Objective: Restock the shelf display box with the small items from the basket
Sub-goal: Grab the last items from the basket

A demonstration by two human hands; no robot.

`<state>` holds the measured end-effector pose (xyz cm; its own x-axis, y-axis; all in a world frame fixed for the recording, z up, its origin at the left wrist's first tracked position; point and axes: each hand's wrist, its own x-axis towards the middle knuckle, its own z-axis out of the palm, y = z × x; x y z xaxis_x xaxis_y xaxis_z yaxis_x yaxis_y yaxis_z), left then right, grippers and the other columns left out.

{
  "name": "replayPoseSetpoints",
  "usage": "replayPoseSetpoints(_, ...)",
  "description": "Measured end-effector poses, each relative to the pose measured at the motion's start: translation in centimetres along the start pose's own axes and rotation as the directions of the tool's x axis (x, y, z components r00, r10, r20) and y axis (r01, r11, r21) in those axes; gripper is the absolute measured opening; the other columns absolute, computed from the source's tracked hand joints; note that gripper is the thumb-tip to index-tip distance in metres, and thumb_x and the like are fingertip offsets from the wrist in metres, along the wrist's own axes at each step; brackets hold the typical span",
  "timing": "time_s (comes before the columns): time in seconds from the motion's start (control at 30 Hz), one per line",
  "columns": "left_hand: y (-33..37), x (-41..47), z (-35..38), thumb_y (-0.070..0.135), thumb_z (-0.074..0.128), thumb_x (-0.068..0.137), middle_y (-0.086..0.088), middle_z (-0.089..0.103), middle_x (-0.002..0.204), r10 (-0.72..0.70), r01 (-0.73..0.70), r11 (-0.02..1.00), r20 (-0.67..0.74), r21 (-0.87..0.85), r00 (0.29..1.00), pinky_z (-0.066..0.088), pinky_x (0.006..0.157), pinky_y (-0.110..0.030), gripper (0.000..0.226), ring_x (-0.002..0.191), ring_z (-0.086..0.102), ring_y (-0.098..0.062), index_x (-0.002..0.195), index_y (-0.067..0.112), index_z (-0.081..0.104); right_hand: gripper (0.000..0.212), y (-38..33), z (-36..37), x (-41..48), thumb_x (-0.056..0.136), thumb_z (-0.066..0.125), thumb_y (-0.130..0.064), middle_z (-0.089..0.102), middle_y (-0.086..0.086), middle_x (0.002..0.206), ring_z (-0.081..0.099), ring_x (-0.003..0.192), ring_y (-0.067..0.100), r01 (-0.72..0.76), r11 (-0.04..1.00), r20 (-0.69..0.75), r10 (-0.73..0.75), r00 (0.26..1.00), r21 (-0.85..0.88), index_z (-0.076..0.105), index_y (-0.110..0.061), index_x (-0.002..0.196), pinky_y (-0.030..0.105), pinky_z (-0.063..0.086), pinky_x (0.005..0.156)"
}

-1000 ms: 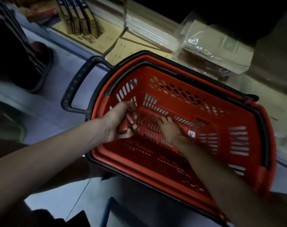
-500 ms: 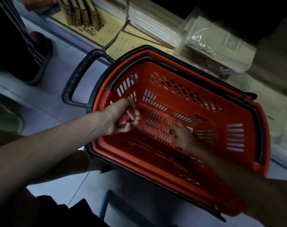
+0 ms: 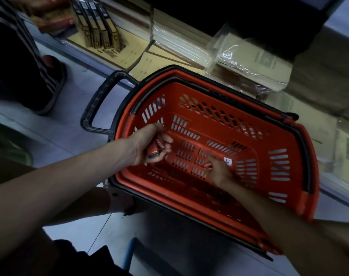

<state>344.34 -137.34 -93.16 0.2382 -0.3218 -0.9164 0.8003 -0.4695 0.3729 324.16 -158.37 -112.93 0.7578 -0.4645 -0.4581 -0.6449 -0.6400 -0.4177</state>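
A red plastic shopping basket [image 3: 289,172] with black handles sits on the floor below me. My left hand [image 3: 151,144] hovers over its left side and grips a bunch of small red items [image 3: 156,149]. My right hand [image 3: 217,172] reaches down to the basket floor, fingers curled onto a small red item [image 3: 207,166]. A white label [image 3: 227,161] lies just beyond those fingers. The shelf display box is not clearly in view.
A low shelf at the top holds upright dark and tan boxes [image 3: 95,30], flat cardboard and plastic-wrapped packs [image 3: 249,60]. Another person's shoe [image 3: 54,84] stands on the pale floor at left. A blue edge [image 3: 129,253] shows near the bottom.
My right hand slid rightward along the basket floor and now closes on a small red item by the white label. My left hand keeps its bunch, almost still.
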Motion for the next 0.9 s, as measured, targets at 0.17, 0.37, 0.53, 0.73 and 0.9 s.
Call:
replayPoseSetpoints(0.17,-0.1,-0.3,1.6,0.046,0.051,0.098,-0.017,0.065,0.08,-0.017,0.031,0.993,0.124,-0.113,0.992,0.06,0.057,-0.034,0.049,0.071,0.067,-0.026,0.095,0.002,0.071,0.032,-7.0,-7.6,-2.8,0.079,0.081,-0.006,0.073,-0.009,0.094,0.068,0.083,0.007,0.158,0.941,-0.189,-0.103,0.977,0.299,0.068,-0.03,0.096,0.029,0.056,0.079)
replayPoseSetpoints(0.37,-0.5,-1.6,4.5,0.046,0.052,0.097,-0.014,0.065,0.078,0.06,-0.005,0.978,0.255,-0.209,0.965,0.059,0.07,-0.042,0.039,0.071,0.066,-0.027,0.093,0.01,0.066,0.032,-16.8,-15.8,-8.6,0.085,0.079,-0.02,0.066,-0.014,0.108,0.065,0.097,0.003,0.474,0.849,-0.359,-0.377,0.853,0.233,0.069,-0.031,0.113,0.025,0.055,0.077)
replayPoseSetpoints(0.53,0.1,-2.8,5.4,0.051,0.055,0.092,-0.006,0.067,0.085,0.205,-0.112,0.959,0.364,-0.26,0.908,0.06,0.069,-0.038,0.038,0.072,0.07,-0.023,0.099,0.016,0.067,0.056,-19.3,-17.3,-11.4,0.091,0.07,-0.023,0.058,-0.009,0.122,0.056,0.11,0.01,0.549,0.831,-0.176,-0.555,0.813,-0.086,0.05,-0.034,0.142,0.027,0.047,0.094)
replayPoseSetpoints(0.73,0.9,-3.9,5.0,0.046,0.064,0.089,-0.007,0.07,0.089,0.27,-0.121,0.935,0.444,-0.334,0.854,0.061,0.069,-0.034,0.037,0.078,0.069,-0.023,0.088,0.01,0.074,0.061,-19.1,-18.5,-12.4,0.088,0.075,-0.019,0.056,-0.014,0.137,0.056,0.127,0.0,0.519,0.832,-0.244,-0.471,0.848,0.195,0.048,-0.035,0.141,0.03,0.049,0.107)
replayPoseSetpoints(0.9,0.5,-3.7,5.7,0.046,0.067,0.089,-0.007,0.068,0.094,0.239,-0.072,0.934,0.466,-0.349,0.852,0.061,0.081,-0.042,0.035,0.085,0.068,-0.024,0.101,0.013,0.07,0.041,-18.9,-19.1,-12.6,0.093,0.063,0.002,0.063,-0.007,0.129,0.059,0.126,0.0,0.432,0.742,-0.196,-0.388,0.9,0.513,0.056,-0.021,0.125,0.02,0.051,0.101)
